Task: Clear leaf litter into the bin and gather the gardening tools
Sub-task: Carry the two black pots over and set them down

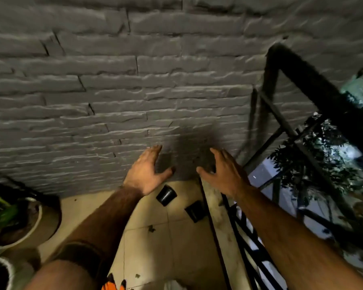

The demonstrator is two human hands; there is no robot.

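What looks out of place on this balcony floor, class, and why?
Two small black pots lie tipped on their sides on the tiled floor near the stone wall, and leaf scraps lie loose on the tiles. Both hands hold nothing.

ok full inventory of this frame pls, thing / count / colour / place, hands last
small pots: 2, black, lying tipped on the floor tiles near the wall corner; the second is against the kerb
leaf bits: at least 2, dark, on the tiles, centre and lower centre
planters: 2, pale rim, left edge; the upper one has green leaves, the lower one is partly cut off
orange object: 1, orange and black, bottom edge, too cropped to identify
railing: 1, black metal, right side
floor tiles: beige, lower centre
stone wall: grey, upper frame
left hand: open, empty, raised before the wall
right hand: open, empty, near the railing
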